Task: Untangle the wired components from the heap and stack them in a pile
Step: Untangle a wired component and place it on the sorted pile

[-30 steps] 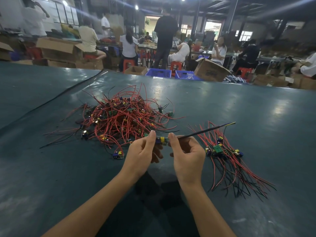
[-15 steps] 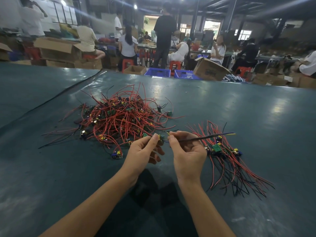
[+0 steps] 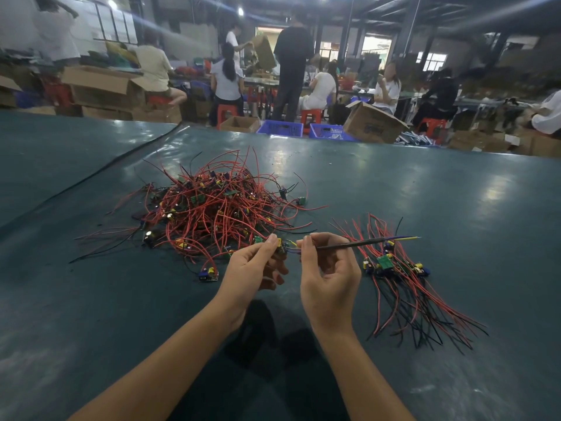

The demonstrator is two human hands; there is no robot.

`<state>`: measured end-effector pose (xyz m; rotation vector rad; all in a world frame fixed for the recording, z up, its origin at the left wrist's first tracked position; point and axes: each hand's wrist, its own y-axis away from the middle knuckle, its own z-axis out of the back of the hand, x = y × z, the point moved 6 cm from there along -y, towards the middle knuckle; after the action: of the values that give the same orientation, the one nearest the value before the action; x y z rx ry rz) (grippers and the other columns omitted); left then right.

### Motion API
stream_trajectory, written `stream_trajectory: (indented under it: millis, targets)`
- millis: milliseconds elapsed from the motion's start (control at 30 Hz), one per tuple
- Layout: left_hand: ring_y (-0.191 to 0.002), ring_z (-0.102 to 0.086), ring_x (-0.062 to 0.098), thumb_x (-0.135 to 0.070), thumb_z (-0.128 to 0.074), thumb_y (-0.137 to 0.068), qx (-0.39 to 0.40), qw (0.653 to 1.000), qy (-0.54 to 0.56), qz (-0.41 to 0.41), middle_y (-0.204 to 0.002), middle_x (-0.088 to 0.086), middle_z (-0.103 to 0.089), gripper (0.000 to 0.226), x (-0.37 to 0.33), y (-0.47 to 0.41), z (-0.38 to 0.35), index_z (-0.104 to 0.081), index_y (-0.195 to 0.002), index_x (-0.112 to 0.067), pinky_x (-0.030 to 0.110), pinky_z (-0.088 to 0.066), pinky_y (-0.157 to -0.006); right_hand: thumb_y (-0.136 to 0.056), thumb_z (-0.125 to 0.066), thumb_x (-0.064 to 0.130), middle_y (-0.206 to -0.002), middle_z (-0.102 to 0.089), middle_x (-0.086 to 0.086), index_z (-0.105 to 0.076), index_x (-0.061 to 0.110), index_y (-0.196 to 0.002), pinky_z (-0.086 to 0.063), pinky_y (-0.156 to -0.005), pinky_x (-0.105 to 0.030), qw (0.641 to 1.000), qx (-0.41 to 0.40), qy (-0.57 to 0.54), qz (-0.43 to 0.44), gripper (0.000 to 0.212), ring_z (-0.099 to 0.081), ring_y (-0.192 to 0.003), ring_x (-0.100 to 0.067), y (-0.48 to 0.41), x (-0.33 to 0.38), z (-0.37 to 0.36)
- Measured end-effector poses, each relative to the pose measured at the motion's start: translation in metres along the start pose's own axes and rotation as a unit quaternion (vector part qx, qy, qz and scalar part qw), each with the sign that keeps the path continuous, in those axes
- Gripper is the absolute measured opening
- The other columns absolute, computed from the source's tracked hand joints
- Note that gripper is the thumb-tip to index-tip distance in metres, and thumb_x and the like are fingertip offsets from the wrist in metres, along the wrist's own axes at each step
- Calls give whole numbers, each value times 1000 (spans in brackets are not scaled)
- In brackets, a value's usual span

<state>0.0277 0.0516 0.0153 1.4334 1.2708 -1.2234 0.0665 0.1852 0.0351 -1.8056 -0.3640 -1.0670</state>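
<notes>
A tangled heap (image 3: 212,211) of small circuit boards with red and black wires lies left of centre on the dark green table (image 3: 455,208). To the right, a sorted pile (image 3: 397,268) of boards rests with its wires trailing toward the near right. My left hand (image 3: 255,268) pinches one small board (image 3: 282,247) between thumb and fingertips. My right hand (image 3: 328,275) pinches that board's wires (image 3: 364,242), which stretch out straight to the right above the sorted pile.
A loose board (image 3: 209,275) lies just left of my left hand. Beyond the table's far edge stand blue crates (image 3: 280,128), cardboard boxes (image 3: 373,123) and several people at other benches.
The held wires have dropped from a raised slant to nearly level over the sorted pile. Both hands stay pinched on the same component and have shifted only slightly.
</notes>
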Motion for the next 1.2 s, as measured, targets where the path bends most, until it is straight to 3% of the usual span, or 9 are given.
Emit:
stream_trajectory:
  millis: [100, 333, 467, 567, 767, 1000, 1200]
  targets:
    - [-54, -59, 13, -40, -56, -94, -5, 1000, -1, 7, -62, 6, -65, 38, 0, 0, 1, -66, -67, -15, 23, -50, -54, -89, -65, 10, -82, -68, 5, -62, 15, -91, -56, -71, -26, 999, 5, 15, 37, 6, -69, -78, -14, 1, 5, -1]
    - [-52, -57, 14, -37, -58, -94, -30, 999, -1, 9, -60, 5, -64, 45, -1, 2, 2, -67, -52, -22, 26, -49, -57, -92, -60, 17, -83, -65, 1, -58, 19, -95, -56, -68, -32, 992, 10, 57, 115, 4, -67, -76, -14, 5, 14, -3]
    - [-52, -59, 12, -37, -56, -95, -28, 999, -22, -5, -62, 6, -69, 46, -2, 2, 0, -70, -55, -22, 24, -50, -56, -95, -56, 18, -83, -64, 0, -56, 21, -99, -55, -68, -27, 989, 15, 67, 129, 5, -66, -76, -13, 4, 17, -4]
    - [-52, -59, 12, -36, -56, -96, -22, 999, -31, -12, -63, 6, -69, 45, -1, 1, 1, -70, -55, -22, 25, -51, -56, -93, -61, 15, -80, -65, 2, -58, 20, -100, -53, -68, -22, 995, 20, 55, 84, 9, -65, -73, -12, 3, 13, -3]
    - [-50, -59, 12, -29, -56, -96, -6, 993, -93, -79, -59, 3, -67, 33, -6, -1, 1, -69, -73, -9, 21, -48, -50, -82, -76, 5, -76, -74, 4, -71, 16, -87, -53, -63, -15, 990, 27, -37, -131, 12, -71, -68, -9, 2, -11, -7]
    - [-51, -61, 11, -33, -57, -95, -44, 987, -120, -100, -62, 5, -70, 35, -5, -4, 8, -69, -71, -11, 19, -47, -48, -80, -74, -6, -75, -76, 3, -71, 17, -87, -52, -66, -13, 974, -26, -101, -199, 24, -71, -71, -8, -1, -17, -4]
    - [-52, -62, 12, -34, -58, -95, -50, 985, -131, -99, -64, 4, -71, 36, -4, -5, 10, -69, -73, -9, 20, -47, -49, -83, -69, -8, -79, -77, 3, -69, 21, -99, -52, -70, -12, 962, 36, -115, -245, 33, -72, -77, -7, -3, -24, -8]
